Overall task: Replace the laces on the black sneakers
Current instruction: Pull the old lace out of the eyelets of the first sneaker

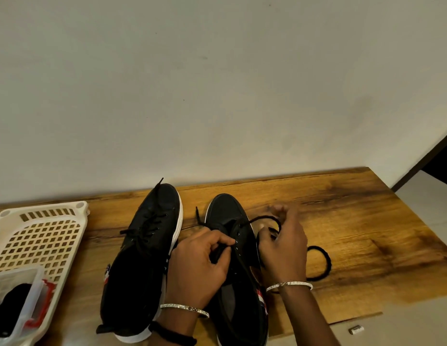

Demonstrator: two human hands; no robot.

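Left hand (197,265) fingers pinching black lace (257,218), right hand (285,250) gripping it, basket (42,208) holding clear box (34,295)

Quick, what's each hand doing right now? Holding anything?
Left hand: pinching the black lace by the sneaker's eyelets.
Right hand: fingers curled round the same lace, though it looks blurry.

A wooden table (347,221) stands against a plain pale wall (217,83). At its left end sits a white perforated basket (46,206), holding a clear plastic box (34,290) with something black inside (what it is cannot be told). A small pale object (356,329) lies on the floor (397,325) by the table's near edge.
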